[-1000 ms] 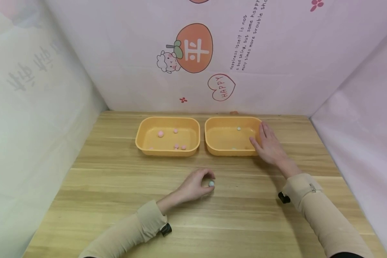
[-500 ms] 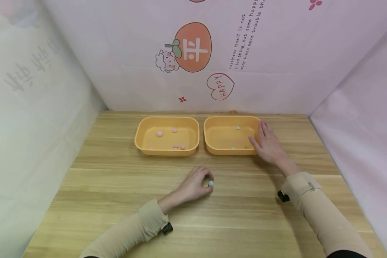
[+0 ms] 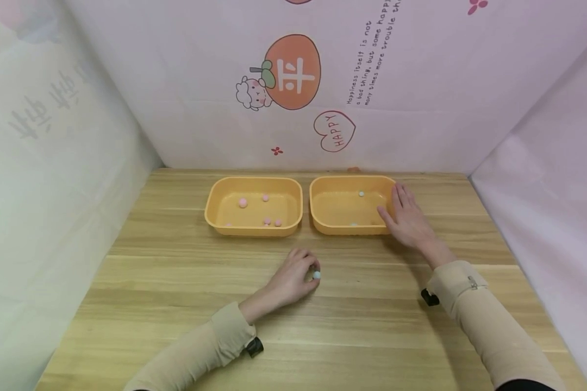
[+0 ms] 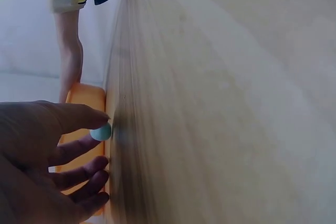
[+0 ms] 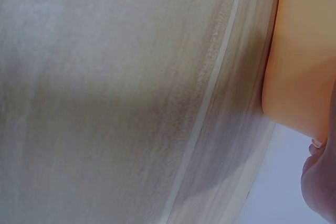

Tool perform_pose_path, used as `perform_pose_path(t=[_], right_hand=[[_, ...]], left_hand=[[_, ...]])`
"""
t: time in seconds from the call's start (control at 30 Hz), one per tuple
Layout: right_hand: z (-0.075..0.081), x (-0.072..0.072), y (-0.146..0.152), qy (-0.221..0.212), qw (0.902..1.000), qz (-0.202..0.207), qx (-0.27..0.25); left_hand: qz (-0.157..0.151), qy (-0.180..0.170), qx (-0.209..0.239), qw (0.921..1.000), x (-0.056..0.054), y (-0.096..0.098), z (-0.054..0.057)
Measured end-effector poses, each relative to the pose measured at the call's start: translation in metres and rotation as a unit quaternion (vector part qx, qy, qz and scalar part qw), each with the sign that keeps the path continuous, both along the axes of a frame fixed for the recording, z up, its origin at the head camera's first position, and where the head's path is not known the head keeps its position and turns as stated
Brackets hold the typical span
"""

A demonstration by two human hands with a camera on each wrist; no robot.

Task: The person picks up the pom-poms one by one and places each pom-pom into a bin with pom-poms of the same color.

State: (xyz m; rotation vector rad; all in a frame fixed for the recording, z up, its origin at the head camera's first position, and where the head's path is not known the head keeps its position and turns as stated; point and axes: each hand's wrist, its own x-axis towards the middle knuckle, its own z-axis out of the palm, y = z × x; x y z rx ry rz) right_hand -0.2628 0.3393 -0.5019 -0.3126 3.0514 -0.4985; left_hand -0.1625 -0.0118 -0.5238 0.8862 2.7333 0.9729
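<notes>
My left hand (image 3: 289, 278) pinches a small pale blue-green ball (image 3: 316, 275) between thumb and index finger, low over the table in front of the trays. The left wrist view shows the ball (image 4: 101, 131) at the fingertips, while the other fingers spread loosely below. Against the right end of the right yellow tray (image 3: 349, 230) rests my right hand (image 3: 412, 221), its fingers straight along the rim and its thumb reaching over the inside. That tray has a pale ball (image 3: 361, 194) towards the back and another (image 3: 354, 224) partly hidden by the front wall.
Beside it on the left stands a matching yellow tray (image 3: 254, 232) with several pink balls, the biggest pink ball (image 3: 243, 202) near its back left. Both trays sit at the far side of the wooden table (image 3: 352, 326), before a printed white cloth (image 3: 191, 119).
My left hand has shifted slightly left and away from me, and the pale ball has moved along with it. The right hand keeps its place at the tray.
</notes>
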Motion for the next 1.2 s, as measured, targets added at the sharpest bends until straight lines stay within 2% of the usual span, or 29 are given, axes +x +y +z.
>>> perform_pose_path(t=[0.07, 0.27, 0.43, 0.53, 0.6, 0.63, 0.7, 0.83, 0.87, 1.07, 1.2], right_hand=[[0.000, 0.000, 0.000, 0.001, 1.0000, 0.001, -0.001], [0.000, 0.000, -0.001, 0.006, 1.0000, 0.004, 0.003], [0.000, 0.000, -0.001, 0.003, 1.0000, 0.004, 0.006], [0.001, 0.000, 0.000, 0.000, 1.0000, 0.004, 0.006], [0.001, 0.001, -0.001, -0.001, 1.0000, 0.004, 0.005], [0.002, 0.001, -0.001, -0.002, 1.0000, 0.003, 0.004], [0.002, 0.001, -0.001, -0.003, 1.0000, 0.003, 0.004], [0.001, 0.000, -0.001, -0.005, 1.0000, 0.004, 0.006], [0.001, 0.000, -0.001, -0.005, 1.0000, 0.004, 0.006], [0.001, -0.001, -0.001, -0.003, 1.0000, 0.004, 0.006], [0.001, 0.000, -0.001, -0.005, 1.0000, 0.005, 0.007]], left_hand=[[0.000, 0.008, 0.013, 0.9999, -0.001, -0.002, -0.005], [0.000, 0.023, 0.050, 0.9985, -0.007, -0.007, -0.033], [-0.007, 0.037, 0.045, 0.9983, -0.010, -0.011, -0.047], [-0.013, 0.035, 0.061, 0.9974, -0.012, -0.015, -0.049], [-0.017, 0.036, 0.081, 0.9960, -0.012, -0.016, -0.046], [-0.020, 0.032, 0.088, 0.9954, -0.011, -0.017, -0.041], [-0.024, 0.020, 0.097, 0.9948, -0.007, -0.018, -0.024], [-0.020, -0.010, 0.084, 0.9962, 0.002, -0.017, 0.009], [-0.018, -0.014, 0.083, 0.9963, 0.003, -0.016, 0.012], [-0.021, -0.031, 0.111, 0.9931, -0.003, -0.009, 0.016], [-0.033, -0.020, 0.134, 0.9902, -0.010, -0.005, 0.019]])
